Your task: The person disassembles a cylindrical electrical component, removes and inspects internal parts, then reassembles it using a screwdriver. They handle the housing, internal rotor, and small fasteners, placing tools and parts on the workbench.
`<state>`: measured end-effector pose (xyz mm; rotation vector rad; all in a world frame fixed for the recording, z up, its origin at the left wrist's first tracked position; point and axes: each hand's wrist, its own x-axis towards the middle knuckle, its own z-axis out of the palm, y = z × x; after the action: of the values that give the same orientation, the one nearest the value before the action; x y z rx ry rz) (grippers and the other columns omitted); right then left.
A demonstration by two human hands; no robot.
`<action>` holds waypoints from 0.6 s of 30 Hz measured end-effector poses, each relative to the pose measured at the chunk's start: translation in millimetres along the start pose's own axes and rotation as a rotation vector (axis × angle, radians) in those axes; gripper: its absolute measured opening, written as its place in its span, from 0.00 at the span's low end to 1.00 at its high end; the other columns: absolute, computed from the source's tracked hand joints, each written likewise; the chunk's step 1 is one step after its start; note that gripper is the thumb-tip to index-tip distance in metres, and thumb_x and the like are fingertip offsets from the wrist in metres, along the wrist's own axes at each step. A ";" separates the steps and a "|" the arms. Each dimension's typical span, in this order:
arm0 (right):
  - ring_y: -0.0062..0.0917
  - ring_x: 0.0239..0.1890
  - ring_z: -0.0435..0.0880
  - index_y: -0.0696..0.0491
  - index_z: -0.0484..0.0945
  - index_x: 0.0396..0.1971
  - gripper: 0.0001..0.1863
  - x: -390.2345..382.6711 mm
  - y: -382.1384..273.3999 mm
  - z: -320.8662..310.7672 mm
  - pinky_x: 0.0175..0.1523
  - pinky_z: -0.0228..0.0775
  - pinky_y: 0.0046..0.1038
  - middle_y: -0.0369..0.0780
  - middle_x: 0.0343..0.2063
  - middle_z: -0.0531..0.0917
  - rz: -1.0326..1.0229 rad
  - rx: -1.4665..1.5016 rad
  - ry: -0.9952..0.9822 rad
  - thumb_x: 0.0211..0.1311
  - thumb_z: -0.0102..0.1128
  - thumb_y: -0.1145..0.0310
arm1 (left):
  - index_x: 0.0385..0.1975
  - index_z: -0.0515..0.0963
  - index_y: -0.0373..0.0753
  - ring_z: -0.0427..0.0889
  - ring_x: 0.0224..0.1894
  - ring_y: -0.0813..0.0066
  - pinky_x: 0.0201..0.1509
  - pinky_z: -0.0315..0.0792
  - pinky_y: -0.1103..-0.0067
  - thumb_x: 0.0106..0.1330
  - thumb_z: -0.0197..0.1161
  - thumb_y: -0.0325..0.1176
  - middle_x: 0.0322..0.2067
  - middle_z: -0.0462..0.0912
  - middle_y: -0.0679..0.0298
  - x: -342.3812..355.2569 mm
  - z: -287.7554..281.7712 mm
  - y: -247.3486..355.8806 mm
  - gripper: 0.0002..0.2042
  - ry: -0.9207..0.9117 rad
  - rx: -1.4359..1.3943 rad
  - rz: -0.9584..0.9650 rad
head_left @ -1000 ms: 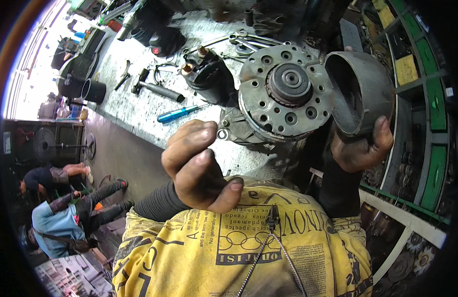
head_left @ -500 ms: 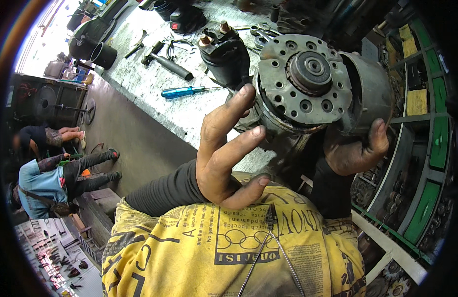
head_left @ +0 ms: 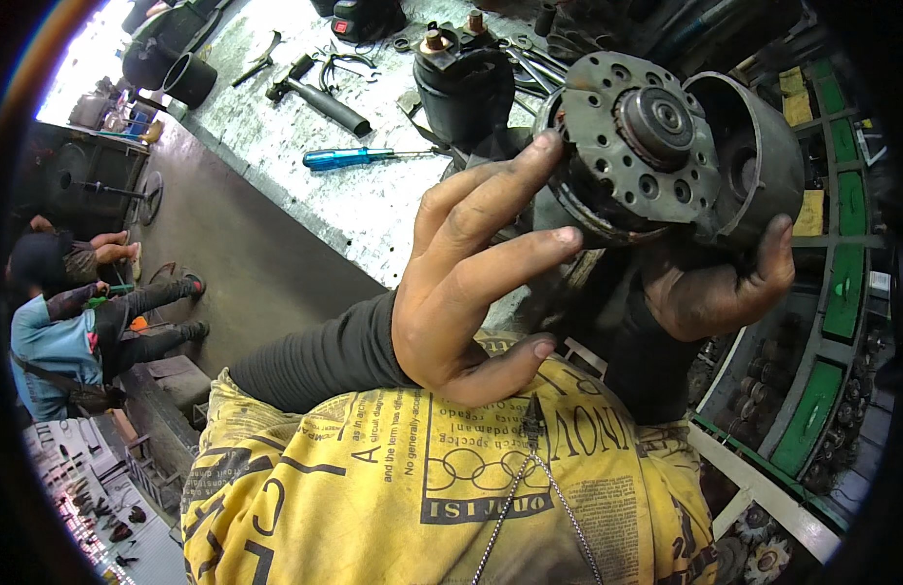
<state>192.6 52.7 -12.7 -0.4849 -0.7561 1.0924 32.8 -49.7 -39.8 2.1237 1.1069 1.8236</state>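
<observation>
A starter motor lies in front of me, with a round holed metal plate [head_left: 684, 185] and a bearing [head_left: 663, 117] at its centre facing up. My left hand [head_left: 451, 263] is open, fingers spread; its upper fingertip is at the motor's rim. Just right of the plate is a grey cup-shaped end cover [head_left: 785, 156], tilted so part of its hollow inside shows. My right hand [head_left: 720, 297] grips the cover from below, thumb raised beside its lower edge; the other fingers are partly hidden. A black solenoid [head_left: 461, 93] with copper terminals stands behind my left fingers.
Left of the motor, a blue-handled screwdriver [head_left: 349, 158], a hammer [head_left: 325, 105] and wrenches lie on the scuffed workbench [head_left: 266, 185]. Shelves with green edges [head_left: 844, 283] rise at the right. Far left, beyond the floor, a person in a light-blue shirt [head_left: 57, 336] and another person are present.
The motor and end cover sit farther right in view, and the cover's hollow shows more. My left hand has shifted right with its fingers still spread; my right hand remains at the cover.
</observation>
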 end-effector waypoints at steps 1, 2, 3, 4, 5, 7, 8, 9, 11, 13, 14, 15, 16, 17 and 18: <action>0.40 0.53 0.79 0.64 0.71 0.56 0.24 0.0 1.4 -0.3 0.62 0.71 0.39 0.52 0.52 0.77 -0.045 -0.022 0.032 0.63 0.54 0.66 | 0.57 0.70 0.34 0.67 0.59 0.46 0.61 0.61 0.62 0.46 0.65 0.35 0.63 0.61 0.31 0.5 -1.9 -0.4 0.33 -0.035 0.040 0.018; 0.40 0.53 0.79 0.64 0.73 0.53 0.22 -0.5 3.3 -0.2 0.62 0.72 0.39 0.52 0.52 0.78 -0.116 -0.063 0.042 0.64 0.54 0.66 | 0.59 0.68 0.36 0.66 0.61 0.47 0.61 0.62 0.63 0.50 0.65 0.38 0.64 0.60 0.31 1.4 -4.8 -2.6 0.32 -0.071 0.079 0.032; 0.39 0.52 0.80 0.64 0.76 0.47 0.18 -0.3 4.1 -0.4 0.61 0.73 0.40 0.52 0.50 0.79 -0.119 -0.089 0.091 0.64 0.54 0.66 | 0.59 0.67 0.37 0.66 0.61 0.47 0.61 0.63 0.63 0.50 0.65 0.38 0.64 0.59 0.31 1.5 -5.9 -2.7 0.33 -0.083 0.083 0.033; 0.39 0.52 0.80 0.64 0.80 0.42 0.16 -0.4 5.5 -0.1 0.60 0.74 0.41 0.52 0.48 0.80 -0.062 0.032 0.068 0.64 0.54 0.66 | 0.59 0.67 0.38 0.65 0.62 0.47 0.61 0.63 0.63 0.50 0.65 0.39 0.65 0.59 0.31 1.6 -6.7 -3.0 0.33 -0.098 0.092 0.035; 0.39 0.51 0.80 0.64 0.79 0.42 0.16 -0.3 5.4 0.1 0.59 0.74 0.41 0.52 0.48 0.80 -0.133 -0.042 0.069 0.64 0.54 0.66 | 0.59 0.67 0.38 0.65 0.62 0.48 0.61 0.63 0.63 0.51 0.65 0.39 0.65 0.58 0.30 1.6 -7.6 -3.0 0.33 -0.106 0.091 0.034; 0.39 0.51 0.81 0.64 0.79 0.43 0.17 -0.6 5.3 1.7 0.59 0.74 0.41 0.52 0.47 0.80 -0.195 -0.117 0.086 0.63 0.55 0.65 | 0.59 0.67 0.39 0.65 0.62 0.47 0.62 0.61 0.62 0.49 0.66 0.39 0.65 0.59 0.31 2.0 -6.7 -3.8 0.33 -0.095 0.069 0.031; 0.39 0.51 0.81 0.64 0.79 0.43 0.17 -0.8 4.3 2.9 0.59 0.74 0.41 0.52 0.47 0.80 -0.184 -0.119 0.102 0.63 0.55 0.64 | 0.58 0.67 0.39 0.65 0.62 0.47 0.63 0.60 0.62 0.48 0.66 0.39 0.65 0.59 0.32 2.1 -6.6 -3.6 0.33 -0.092 0.060 0.024; 0.39 0.50 0.81 0.64 0.78 0.43 0.18 -1.7 1.9 3.8 0.59 0.74 0.41 0.51 0.46 0.80 -0.090 -0.048 0.134 0.63 0.55 0.64 | 0.58 0.68 0.40 0.65 0.61 0.46 0.63 0.58 0.61 0.47 0.66 0.38 0.65 0.60 0.32 2.1 -6.3 -3.2 0.33 -0.085 0.049 0.017; 0.39 0.50 0.80 0.64 0.78 0.44 0.19 -3.0 -1.6 6.7 0.59 0.74 0.41 0.51 0.46 0.80 -0.015 -0.010 0.156 0.62 0.56 0.63 | 0.56 0.68 0.41 0.65 0.61 0.47 0.64 0.57 0.60 0.46 0.67 0.38 0.65 0.60 0.33 2.6 -6.9 -2.3 0.32 -0.081 0.009 -0.004; 0.40 0.50 0.80 0.65 0.77 0.47 0.22 -4.2 -2.5 10.4 0.59 0.73 0.41 0.51 0.47 0.80 -0.026 -0.041 0.137 0.60 0.57 0.61 | 0.54 0.69 0.41 0.65 0.61 0.46 0.64 0.57 0.60 0.44 0.68 0.37 0.65 0.60 0.33 3.5 -7.6 -1.5 0.32 -0.085 0.014 -0.012; 0.40 0.51 0.80 0.65 0.76 0.48 0.24 -4.8 -3.4 12.1 0.59 0.73 0.41 0.51 0.48 0.80 -0.016 -0.042 0.128 0.60 0.57 0.60 | 0.53 0.69 0.41 0.65 0.61 0.46 0.64 0.57 0.60 0.44 0.68 0.36 0.65 0.61 0.33 3.9 -8.0 -0.7 0.31 -0.093 -0.002 -0.020; 0.40 0.51 0.80 0.65 0.75 0.50 0.26 -5.2 -3.8 14.0 0.59 0.73 0.42 0.52 0.48 0.79 0.023 -0.011 0.123 0.59 0.57 0.59 | 0.52 0.69 0.41 0.65 0.61 0.46 0.64 0.57 0.60 0.43 0.68 0.36 0.65 0.61 0.33 4.5 -8.3 -0.1 0.31 -0.091 -0.001 -0.032; 0.41 0.51 0.80 0.65 0.74 0.52 0.28 -5.8 -4.6 15.7 0.59 0.73 0.42 0.52 0.49 0.79 0.062 0.022 0.119 0.58 0.57 0.58 | 0.51 0.69 0.41 0.65 0.61 0.47 0.64 0.57 0.60 0.42 0.68 0.35 0.65 0.61 0.33 4.9 -9.2 0.8 0.31 -0.093 -0.013 -0.044; 0.41 0.51 0.80 0.65 0.72 0.54 0.29 -6.0 -4.9 17.5 0.59 0.73 0.42 0.52 0.50 0.78 0.075 0.015 0.092 0.58 0.57 0.57 | 0.51 0.69 0.41 0.65 0.61 0.47 0.64 0.57 0.60 0.41 0.69 0.34 0.65 0.61 0.33 5.2 -9.8 1.7 0.31 -0.094 -0.031 -0.059; 0.41 0.52 0.80 0.65 0.70 0.56 0.31 -6.3 -5.1 19.1 0.59 0.73 0.43 0.53 0.51 0.77 0.088 0.007 0.067 0.58 0.56 0.57 | 0.50 0.69 0.40 0.65 0.61 0.47 0.64 0.58 0.61 0.40 0.69 0.34 0.64 0.62 0.33 5.4 -9.3 2.9 0.31 -0.085 -0.019 -0.060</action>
<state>179.8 44.7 1.5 -0.5501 -0.6771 1.1551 25.7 -51.8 -31.5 2.1124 1.1160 1.6950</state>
